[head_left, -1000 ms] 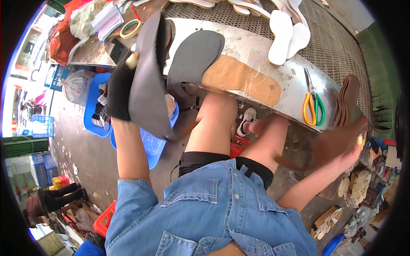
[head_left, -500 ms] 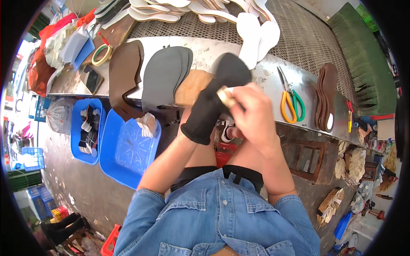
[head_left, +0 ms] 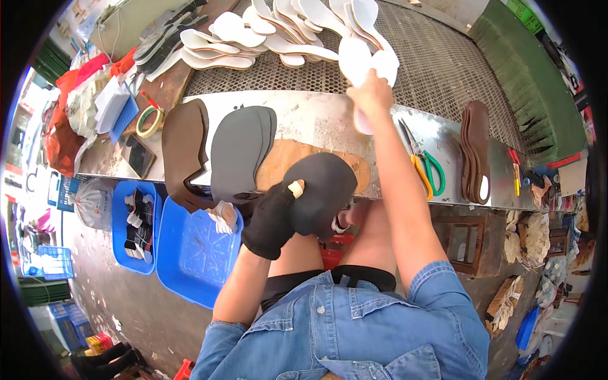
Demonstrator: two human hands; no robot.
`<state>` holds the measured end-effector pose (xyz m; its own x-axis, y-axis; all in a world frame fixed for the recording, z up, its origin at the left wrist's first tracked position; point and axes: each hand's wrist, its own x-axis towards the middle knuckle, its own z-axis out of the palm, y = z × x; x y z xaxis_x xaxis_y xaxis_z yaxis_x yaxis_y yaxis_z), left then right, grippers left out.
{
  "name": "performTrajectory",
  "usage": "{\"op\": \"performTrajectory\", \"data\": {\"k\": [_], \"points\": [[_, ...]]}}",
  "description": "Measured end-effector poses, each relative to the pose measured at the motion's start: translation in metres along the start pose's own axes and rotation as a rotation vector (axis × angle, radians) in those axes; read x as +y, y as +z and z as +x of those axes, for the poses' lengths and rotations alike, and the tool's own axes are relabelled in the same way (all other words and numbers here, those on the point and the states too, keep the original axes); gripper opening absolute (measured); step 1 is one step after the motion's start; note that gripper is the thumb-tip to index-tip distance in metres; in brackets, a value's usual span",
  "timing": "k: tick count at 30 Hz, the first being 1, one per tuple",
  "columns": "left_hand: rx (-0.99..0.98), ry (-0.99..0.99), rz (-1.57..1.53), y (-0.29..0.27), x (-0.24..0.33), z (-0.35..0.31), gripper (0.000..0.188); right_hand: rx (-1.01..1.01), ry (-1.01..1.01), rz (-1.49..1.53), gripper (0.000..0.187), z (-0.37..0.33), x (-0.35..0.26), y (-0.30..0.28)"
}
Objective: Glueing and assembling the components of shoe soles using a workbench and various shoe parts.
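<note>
My left hand (head_left: 272,215), in a black glove with a pale wrapped thumb tip, holds a dark sole-shaped piece (head_left: 326,190) above my lap. The thumb presses on its face; the other fingers are hidden beneath. Stretched out over the bench, my bare right hand (head_left: 372,96) closes on one of the white insoles (head_left: 353,57) at the edge of the mesh. Nearer me lie overlapping grey sole pieces (head_left: 237,149) and, to their left, brown ones (head_left: 182,145). Under the held piece is a tan board (head_left: 278,161) on the bench.
More white insoles (head_left: 237,31) are heaped on the mesh. Right of my arm lie pliers (head_left: 421,158) with yellow and green handles, then a brown stack (head_left: 475,152). Blue tubs (head_left: 196,253) stand at lower left. A tape roll (head_left: 150,121) rests at the left.
My right hand has left the glove and reached forward to the white insoles. My left hand has come lower and left, its dark piece turned more face-up. The whole view has shifted slightly.
</note>
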<state>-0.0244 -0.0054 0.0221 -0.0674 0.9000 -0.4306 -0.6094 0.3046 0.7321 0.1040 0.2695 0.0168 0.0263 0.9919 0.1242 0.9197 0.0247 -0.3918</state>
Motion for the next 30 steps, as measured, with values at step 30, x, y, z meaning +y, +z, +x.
{"op": "performTrajectory", "data": {"k": [30], "points": [[-0.1, 0.831, 0.871, 0.001, 0.026, 0.027, 0.041, -0.401, -0.293, 1.532, 0.036, -0.236, 0.047, -0.058]]}}
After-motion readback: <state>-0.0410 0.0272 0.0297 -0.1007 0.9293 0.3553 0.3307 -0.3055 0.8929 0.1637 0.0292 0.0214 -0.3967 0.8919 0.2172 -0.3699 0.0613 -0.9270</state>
